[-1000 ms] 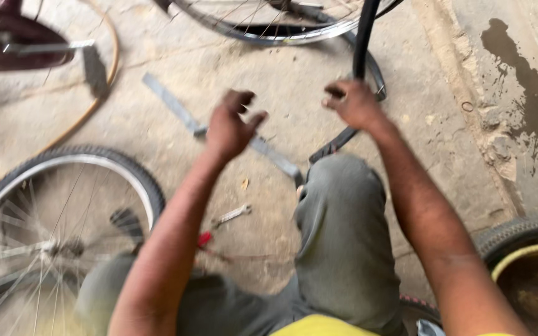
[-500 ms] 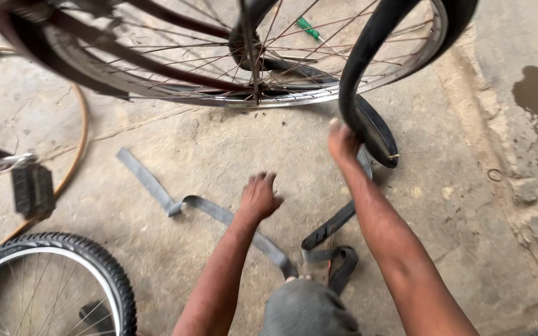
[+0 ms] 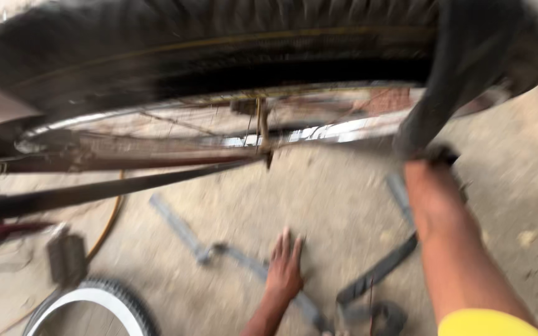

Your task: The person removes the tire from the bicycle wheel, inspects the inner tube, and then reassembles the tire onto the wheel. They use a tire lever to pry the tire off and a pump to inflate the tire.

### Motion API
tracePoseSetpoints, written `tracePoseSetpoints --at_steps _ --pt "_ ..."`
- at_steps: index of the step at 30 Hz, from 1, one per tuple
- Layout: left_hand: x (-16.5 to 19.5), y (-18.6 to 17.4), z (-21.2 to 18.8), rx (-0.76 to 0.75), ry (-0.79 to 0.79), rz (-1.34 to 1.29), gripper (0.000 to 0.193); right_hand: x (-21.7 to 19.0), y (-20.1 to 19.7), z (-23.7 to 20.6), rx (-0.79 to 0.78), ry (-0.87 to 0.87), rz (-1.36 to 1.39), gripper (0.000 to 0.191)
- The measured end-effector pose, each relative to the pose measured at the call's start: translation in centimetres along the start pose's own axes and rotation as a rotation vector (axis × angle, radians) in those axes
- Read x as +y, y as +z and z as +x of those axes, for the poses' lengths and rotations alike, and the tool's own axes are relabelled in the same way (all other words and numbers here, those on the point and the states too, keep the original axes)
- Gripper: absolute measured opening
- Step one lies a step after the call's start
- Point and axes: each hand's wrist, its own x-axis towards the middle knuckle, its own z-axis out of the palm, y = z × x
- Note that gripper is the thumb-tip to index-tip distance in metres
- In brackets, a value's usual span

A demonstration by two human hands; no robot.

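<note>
While my right hand [image 3: 428, 163] is raised to the loose black inner tube [image 3: 468, 74] hanging off the bicycle wheel's rim [image 3: 269, 134], that tube is the first item to log: upper right of the view, draped down from the tyre [image 3: 219, 56] to my fingers. The picture is smeared here, so I cannot tell whether those fingers are clamped on the rubber or only touching its lower end.

Item two, the wheel: tyre and bright rim fill the top of the view, tilted, spokes blurred, very close to the camera.

Item three, my left hand [image 3: 284, 267]: flat on the concrete floor [image 3: 344, 205], fingers together and extended, holding nothing, resting just beside a grey rubber strip [image 3: 188, 233] that runs across the floor.

Item four, surroundings: a dark strap-like rubber piece [image 3: 378, 274] near my right forearm, a second wheel with a white rim [image 3: 88, 308] at lower left, a pedal-like block [image 3: 66, 256] above it.

Risks, as I judge them:
- Uncertain hold on the tube; if the grip is shallow, it could slip free or snag on the rim edge.
- A hard tug could pinch or tear the rubber where it bends over the rim.
- The wheel sits close overhead; if it tips, it could come down on my braced left hand.
- Loose strips underfoot could slide beneath that palm.
</note>
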Motion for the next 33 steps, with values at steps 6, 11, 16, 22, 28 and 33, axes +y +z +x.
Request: tracePoseSetpoints --at_steps 6,11,16,22,28,33 --pt "-1.5 2.9 4.0 -0.097 -0.063 0.134 0.067 -3.1 0.7 4.9 -0.098 -0.11 0.034 0.072" --pt "-0.6 5.0 7.9 -0.169 -0.132 0.282 0.054 -4.3 0.9 6.3 -0.137 -0.146 0.049 0.069" --pt "2.4 4.3 6.1 -0.184 -0.132 0.441 0.048 -2.9 0.2 6.2 -0.172 -0.167 0.059 0.065" --pt "3.4 1.7 5.0 -0.214 -0.107 0.438 0.053 -3.9 -1.6 5.0 -0.19 -0.196 0.057 0.062" --pt "4.5 1.0 3.9 -0.295 -0.143 0.312 0.061 -4.5 -1.6 5.3 -0.165 -0.199 0.059 0.058" --pt "6.5 -0.5 4.0 -0.353 -0.17 0.354 0.066 -4.3 -1.1 4.6 -0.176 -0.217 0.082 0.055"
